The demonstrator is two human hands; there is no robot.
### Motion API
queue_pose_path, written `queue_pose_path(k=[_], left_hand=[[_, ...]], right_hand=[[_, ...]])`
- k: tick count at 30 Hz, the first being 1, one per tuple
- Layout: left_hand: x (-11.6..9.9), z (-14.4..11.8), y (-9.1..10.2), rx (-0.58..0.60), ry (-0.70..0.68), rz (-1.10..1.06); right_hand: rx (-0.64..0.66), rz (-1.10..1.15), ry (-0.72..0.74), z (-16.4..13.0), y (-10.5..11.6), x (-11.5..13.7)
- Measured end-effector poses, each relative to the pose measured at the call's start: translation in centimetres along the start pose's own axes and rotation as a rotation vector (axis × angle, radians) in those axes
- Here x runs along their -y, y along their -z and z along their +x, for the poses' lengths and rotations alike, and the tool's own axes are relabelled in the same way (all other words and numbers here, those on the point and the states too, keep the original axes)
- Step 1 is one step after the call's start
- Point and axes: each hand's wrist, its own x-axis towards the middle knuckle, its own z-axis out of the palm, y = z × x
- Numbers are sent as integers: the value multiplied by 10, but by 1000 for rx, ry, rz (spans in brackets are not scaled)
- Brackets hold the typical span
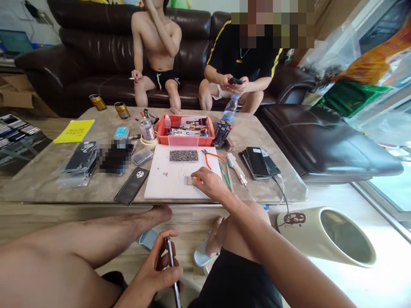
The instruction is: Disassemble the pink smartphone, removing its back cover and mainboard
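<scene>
Your left hand [162, 270] grips a phone [170, 252] below the near edge of the tabletop [263, 190], where a slack hold could drop it; your right hand [212, 182] pinches a brush [189, 180] at the mat [173, 190], where hasty sweeping could scatter bits [165, 174].

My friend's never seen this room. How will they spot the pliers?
Start at the low table in front of the dark sofa, then find the white mat on it. Just beyond the camera wearer's right hand, near the mat's far right corner, are the pliers. Unlike the slim green tool nearby, they have two spread orange handles.
</scene>
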Motion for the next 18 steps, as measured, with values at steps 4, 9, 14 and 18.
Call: queue_pose_path(k=[4, 9, 14, 18], left_hand=[[-5, 2, 5, -95, -21, 117], [-12, 1, 6, -126, -68, 146], [1, -2, 7, -179, -50, 144], [10, 0, 11, -192, -25, 104]], right_hand=[[21, -23, -9, 6, -20, 17], [-21, -35, -89, 8, -23, 20], [-199, 409, -237, -27, 1, 45], [23, 644, -388, -86, 6, 72]])
